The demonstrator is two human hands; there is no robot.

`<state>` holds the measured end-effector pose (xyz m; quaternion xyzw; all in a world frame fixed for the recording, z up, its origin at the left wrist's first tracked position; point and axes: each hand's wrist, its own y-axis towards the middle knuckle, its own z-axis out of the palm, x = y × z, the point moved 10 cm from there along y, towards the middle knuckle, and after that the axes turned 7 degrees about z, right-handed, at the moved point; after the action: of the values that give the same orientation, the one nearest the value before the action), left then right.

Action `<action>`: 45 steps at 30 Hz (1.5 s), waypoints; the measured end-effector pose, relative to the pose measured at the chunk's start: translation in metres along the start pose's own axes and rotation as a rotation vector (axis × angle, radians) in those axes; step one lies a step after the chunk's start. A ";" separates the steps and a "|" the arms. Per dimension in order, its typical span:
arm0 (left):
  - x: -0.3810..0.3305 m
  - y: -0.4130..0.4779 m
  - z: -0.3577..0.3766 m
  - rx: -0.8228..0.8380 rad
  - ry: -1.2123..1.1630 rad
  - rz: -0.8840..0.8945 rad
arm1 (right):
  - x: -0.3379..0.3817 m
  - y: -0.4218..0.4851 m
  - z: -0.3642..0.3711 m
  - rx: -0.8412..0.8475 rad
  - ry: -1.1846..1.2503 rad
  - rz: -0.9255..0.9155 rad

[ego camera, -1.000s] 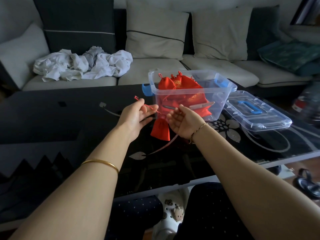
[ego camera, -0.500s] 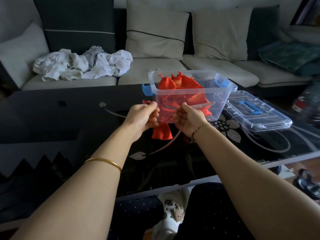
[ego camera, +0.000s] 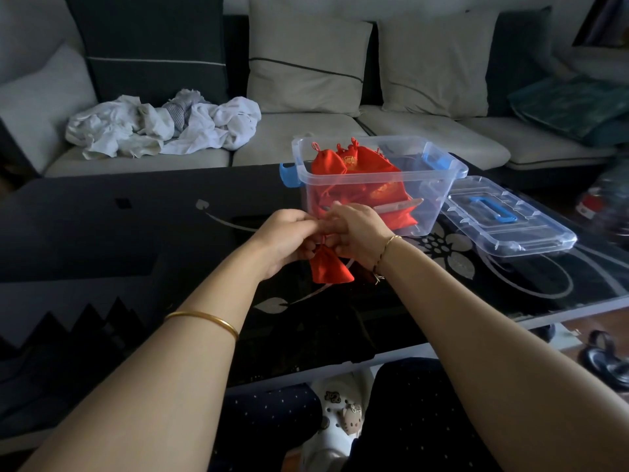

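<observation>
The left hand (ego camera: pixel 286 240) and the right hand (ego camera: pixel 357 233) meet knuckle to knuckle above the table (ego camera: pixel 136 233). The fingers of both are curled in, pinching the gathered neck of a small red pouch (ego camera: pixel 328 270). The cord itself is too fine and too hidden between the fingers to make out. The pouch hangs directly under the two hands, at 6 o'clock from them. Its long axis is close to upright, with the neck up in the grip and the wide bottom tipped slightly toward 5 o'clock. Whether that bottom rests on the glass or hangs just clear of it cannot be told. The likely next move is to drop the closed pouch into the clear box (ego camera: pixel 429 199), which stands near, at about 1 o'clock from the hands. The right hand is the nearer one, and the box's front wall rises just behind its knuckles. That wall is what stands in the way, so the pouch would have to go up and over the rim, onto the other red pouches (ego camera: pixel 354 168) heaped on the left side. The box's lid (ego camera: pixel 503 219) lies flat at 3 o'clock, just beside the box. Well away at 11 o'clock, crumpled white clothes (ego camera: pixel 163 124) sit on the sofa (ego camera: pixel 306 137).
</observation>
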<state>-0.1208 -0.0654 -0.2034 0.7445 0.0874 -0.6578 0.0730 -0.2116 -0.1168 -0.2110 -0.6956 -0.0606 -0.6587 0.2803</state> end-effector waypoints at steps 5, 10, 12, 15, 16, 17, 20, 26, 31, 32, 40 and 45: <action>0.003 0.002 -0.011 -0.078 0.032 -0.008 | 0.015 -0.006 -0.001 0.000 -0.190 -0.149; 0.005 0.003 -0.021 -0.172 0.023 -0.030 | 0.033 -0.015 0.007 -0.091 -0.610 -0.407; 0.007 0.003 -0.022 -0.190 -0.003 -0.050 | 0.037 -0.018 0.009 -0.123 -0.664 -0.475; 0.009 0.002 -0.022 -0.203 -0.041 -0.073 | 0.042 -0.021 0.010 -0.151 -0.710 -0.543; 0.009 0.002 -0.022 -0.210 -0.054 -0.078 | 0.043 -0.023 0.011 -0.161 -0.721 -0.563; 0.009 0.002 -0.022 -0.219 -0.071 -0.084 | 0.044 -0.025 0.012 -0.171 -0.733 -0.582; 0.009 -0.001 -0.024 -0.242 -0.116 -0.103 | 0.049 -0.030 0.017 -0.194 -0.786 -0.638; 0.005 -0.001 -0.031 -0.288 -0.103 -0.101 | 0.051 -0.030 0.031 -0.168 -1.002 -0.673; -0.010 -0.001 -0.053 -0.392 0.065 0.036 | 0.022 -0.005 0.008 -0.092 -0.587 -0.302; -0.016 -0.001 -0.057 -0.403 0.151 0.094 | 0.015 -0.002 0.004 -0.077 -0.456 -0.225; -0.060 -0.005 -0.022 -0.257 0.751 0.523 | -0.007 0.001 -0.001 0.002 0.059 0.048; -0.054 -0.003 -0.018 -0.251 0.795 0.501 | -0.008 0.000 0.003 0.056 0.093 0.070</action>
<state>-0.1102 -0.0600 -0.1479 0.9217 0.0052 -0.2689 0.2794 -0.2100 -0.1128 -0.2184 -0.6578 -0.0415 -0.6783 0.3249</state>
